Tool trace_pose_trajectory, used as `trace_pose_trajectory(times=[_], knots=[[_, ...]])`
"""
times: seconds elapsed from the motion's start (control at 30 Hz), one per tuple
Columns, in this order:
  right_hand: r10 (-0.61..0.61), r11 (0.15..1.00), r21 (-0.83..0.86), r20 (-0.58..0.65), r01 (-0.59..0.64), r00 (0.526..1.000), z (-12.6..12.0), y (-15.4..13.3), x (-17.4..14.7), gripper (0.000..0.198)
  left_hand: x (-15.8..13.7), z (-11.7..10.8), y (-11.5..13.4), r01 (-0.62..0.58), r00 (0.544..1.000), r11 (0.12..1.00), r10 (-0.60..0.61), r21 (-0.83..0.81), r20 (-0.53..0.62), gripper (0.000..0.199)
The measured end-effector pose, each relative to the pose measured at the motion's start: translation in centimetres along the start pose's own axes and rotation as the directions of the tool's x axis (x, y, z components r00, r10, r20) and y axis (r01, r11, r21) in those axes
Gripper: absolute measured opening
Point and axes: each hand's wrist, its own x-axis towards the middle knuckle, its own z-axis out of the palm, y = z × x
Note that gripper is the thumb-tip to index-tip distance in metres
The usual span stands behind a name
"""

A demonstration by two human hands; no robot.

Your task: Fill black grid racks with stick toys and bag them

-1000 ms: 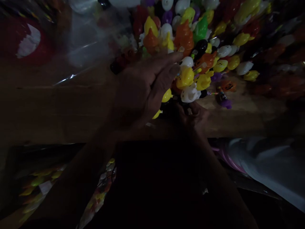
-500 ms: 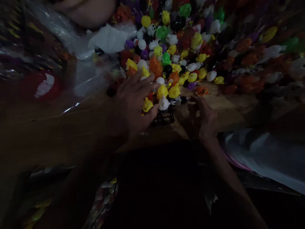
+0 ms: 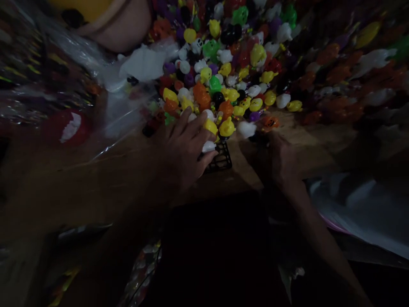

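My left hand (image 3: pixel 188 147) lies over the front of a pile of small plastic figures, fingers spread. A white figure (image 3: pixel 209 147) sits between its thumb and index finger, above a black plastic grid (image 3: pixel 222 160) on the wooden table. Yellow figures (image 3: pixel 227 127) stand just past the fingertips. My right hand (image 3: pixel 281 155) is curled, its fingertips pinching the dark end of a blurred white-and-black figure (image 3: pixel 246 129). An orange pumpkin-faced figure (image 3: pixel 270 122) lies right behind those fingers.
The heap of coloured figures (image 3: pixel 223 55) spreads across the back of the wooden table (image 3: pixel 128 183). Clear plastic bags (image 3: pixel 86 47) and a red round thing with a white patch (image 3: pixel 70 127) lie at left. Part of another person (image 3: pixel 128 21) shows at the far edge. A pale sheet (image 3: pixel 361 213) hangs at lower right.
My right hand has closed its fingers on the white-and-black figure, which has shifted right, away from the grid. The white figure by my left thumb has tipped from upright onto its side.
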Motion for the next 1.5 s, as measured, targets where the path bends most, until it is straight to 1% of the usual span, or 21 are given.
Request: trace_pose_trajectory(times=[0.07,0.13,0.2,0.27,0.33,0.37,0.4,0.5,0.57,0.67,0.73,0.83,0.93,1.0,1.07,1.17,1.27,1.37,1.43,1.47,1.5], knots=[[0.026,0.986,0.165,-0.044,-0.019,0.999,-0.2,-1.0,-0.9,0.024,0.1,0.0,-0.1,-0.014,0.999,1.000,0.015,-0.008,0.034,0.020],[0.019,0.944,0.329,-0.035,-0.006,0.999,0.5,-2.4,-1.6,0.028,0.2,0.0,-0.2,-0.024,0.999,1.000,0.024,-0.007,0.044,0.024],[0.058,0.868,0.495,-0.010,-0.046,0.998,1.9,-3.7,-2.0,0.030,0.3,0.1,-0.3,-0.033,0.999,0.999,0.034,-0.003,0.042,0.026],[0.126,0.764,0.636,0.020,-0.110,0.992,3.4,-4.5,-1.9,0.031,0.3,0.2,-0.4,-0.045,0.998,0.999,0.045,-0.001,0.042,0.027],[0.165,0.692,0.709,0.029,-0.136,0.986,4.6,-4.7,-1.7,0.031,0.0,0.2,-0.4,-0.056,0.998,0.998,0.056,-0.002,0.028,0.027],[0.166,0.689,0.713,0.023,-0.132,0.986,5.0,-4.6,-1.7,0.031,-0.1,0.3,-0.4,-0.060,0.998,0.998,0.060,-0.002,0.012,0.027],[0.163,0.706,0.698,0.008,-0.123,0.987,5.3,-4.5,-1.7,0.032,-0.3,0.4,-0.4,-0.061,0.998,0.998,0.061,-0.003,-0.006,0.026],[0.142,0.802,0.594,-0.084,-0.065,0.986,5.9,-4.0,-1.9,0.034,-0.7,0.6,-0.3,-0.061,0.997,0.998,0.060,-0.014,-0.047,0.024],[0.094,0.858,0.513,-0.142,-0.008,0.985,6.0,-3.9,-2.0,0.033,-0.8,0.6,-0.3,-0.072,0.996,0.997,0.071,-0.033,-0.048,0.025],[0.007,0.907,0.415,-0.185,0.071,0.983,6.0,-3.9,-2.0,0.031,-0.6,0.4,-0.5,-0.083,0.996,0.993,0.080,-0.084,-0.039,0.027],[-0.040,0.917,0.383,-0.190,0.112,0.981,5.8,-3.8,-2.1,0.026,-0.4,0.0,-0.8,-0.076,0.997,0.989,0.074,-0.124,-0.021,0.029],[-0.113,0.905,0.384,-0.194,0.181,0.974,5.7,-3.2,-2.2,0.016,0.0,-0.8,-1.4,-0.082,0.996,0.984,0.087,-0.155,0.024,0.035],[-0.167,0.887,0.396,-0.202,0.236,0.965,5.4,-2.9,-2.1,0.011,0.4,-1.5,-1.5,-0.123,0.992,0.986,0.127,-0.113,0.023,0.048],[-0.187,0.882,0.415,-0.132,0.225,0.974,5.0,-3.0,-1.7,0.010,0.9,-1.5,-1.2,-0.170,0.985,0.984,0.171,-0.056,0.006,0.058],[-0.187,0.883,0.436,-0.014,0.174,0.982,4.5,-3.4,-1.3,0.012,1.5,-1.1,-0.8,-0.233,0.972,0.972,0.233,-0.021,-0.007,0.066],[-0.142,0.891,0.446,0.095,0.086,0.985,4.3,-4.1,-1.0,0.018,2.6,0.2,-0.1,-0.276,0.961,0.961,0.276,-0.023,-0.010,0.061],[-0.115,0.890,0.454,0.115,0.051,0.987,4.9,-4.2,-1.0,0.021,3.2,1.8,0.4,-0.244,0.968,0.970,0.245,-0.017,0.048,0.052],[-0.148,0.883,0.461,0.083,0.094,0.986,5.6,-4.2,-1.2,0.018,3.7,2.6,0.9,-0.230,0.967,0.973,0.229,0.001,0.112,0.049],[-0.152,0.878,0.466,0.055,0.109,0.987,5.7,-4.5,-1.6,0.018,4.0,2.1,0.9,-0.213,0.971,0.977,0.214,-0.023,0.110,0.049],[-0.142,0.876,0.470,0.045,0.105,0.989,5.5,-4.7,-1.9,0.019,4.0,1.5,0.7,-0.205,0.974,0.977,0.210,-0.062,0.084,0.048],[-0.129,0.877,0.470,0.028,0.101,0.991,5.2,-4.8,-2.2,0.019,3.9,0.7,0.3,-0.196,0.979,0.974,0.201,-0.113,0.031,0.047]])
